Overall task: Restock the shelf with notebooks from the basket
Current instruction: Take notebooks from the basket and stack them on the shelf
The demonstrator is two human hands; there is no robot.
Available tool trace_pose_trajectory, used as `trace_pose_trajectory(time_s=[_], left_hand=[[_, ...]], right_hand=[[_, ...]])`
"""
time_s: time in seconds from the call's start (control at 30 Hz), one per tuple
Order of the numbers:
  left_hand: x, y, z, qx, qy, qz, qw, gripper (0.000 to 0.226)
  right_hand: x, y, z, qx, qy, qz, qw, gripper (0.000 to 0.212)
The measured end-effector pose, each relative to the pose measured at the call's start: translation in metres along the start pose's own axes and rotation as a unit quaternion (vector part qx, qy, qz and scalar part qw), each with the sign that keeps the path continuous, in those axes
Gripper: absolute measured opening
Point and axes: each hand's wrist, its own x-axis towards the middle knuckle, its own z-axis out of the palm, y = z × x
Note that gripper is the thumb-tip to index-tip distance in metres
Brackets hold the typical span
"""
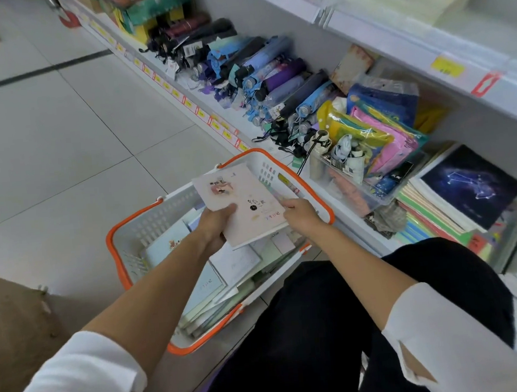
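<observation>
The left grip curled round the near corner of a pale pink notebook, thumb on its cover, while the right grip pinched its right edge, holding it above the basket. The bottom shelf lay to the right, and the orange-rimmed basket, with more notebooks inside, stood just beside it. The step looked like lifting out; next, the notebook needed carrying right onto the shelf's notebook stack.
</observation>
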Motion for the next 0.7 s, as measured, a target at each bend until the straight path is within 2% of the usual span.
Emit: trace_pose_trajectory(time_s=[0.1,0.27,0.47,0.57,0.7], left_hand=[[-0.002,0.020,0.024,0.017,-0.038,0.012,0.999,0.038],[-0.012,0.048,0.082,0.073,-0.090,0.063,0.991,0.040],[-0.032,0.075,0.179,0.130,-0.140,0.150,0.970,0.036],[-0.046,0.080,0.230,0.143,-0.150,0.197,0.958,0.037],[-0.070,0.080,0.295,0.183,-0.167,0.245,0.937,0.027]], right_hand=[[-0.006,-0.005,-0.018,0.134,0.019,0.041,0.990,0.030],[-0.022,-0.022,-0.073,0.126,0.120,-0.022,0.984,0.030],[-0.069,-0.047,-0.166,0.100,0.249,-0.094,0.959,0.034],[-0.099,-0.042,-0.204,0.152,0.319,-0.120,0.928,0.032],[-0.137,-0.025,-0.244,0.248,0.405,-0.153,0.867,0.031]])
